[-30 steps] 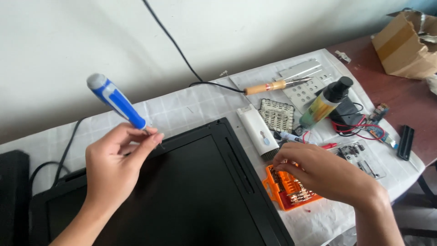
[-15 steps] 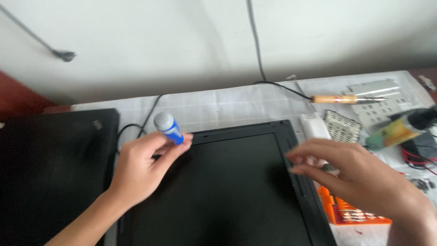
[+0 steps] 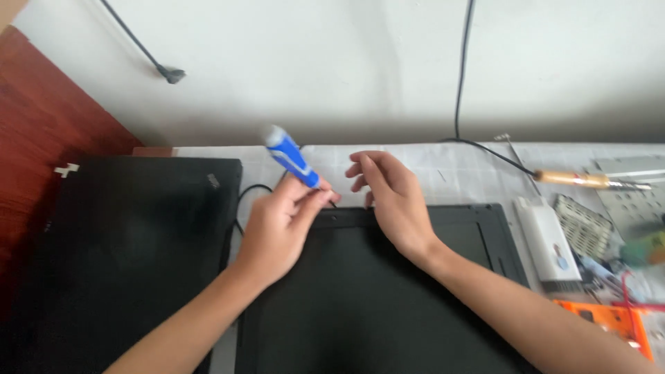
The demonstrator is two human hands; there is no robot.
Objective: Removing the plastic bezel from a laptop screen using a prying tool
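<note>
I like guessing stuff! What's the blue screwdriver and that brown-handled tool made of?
The blue screwdriver handle looks like glossy plastic, blue with white bands. The brown-handled tool seems to have a wooden grip, tan and matte, with a shiny metal end. Both are guesses from looks.

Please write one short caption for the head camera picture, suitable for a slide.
Left hand holds a blue-handled screwdriver at the black panel top edge; right hand rests beside it.

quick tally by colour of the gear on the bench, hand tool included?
Black: 2, closed laptop and open device under the hands
Blue-and-white: 1, screwdriver in the left hand
Wood-handled: 1, soldering iron
White: 1, slim box
Orange: 1, bit case
Total: 6
</note>
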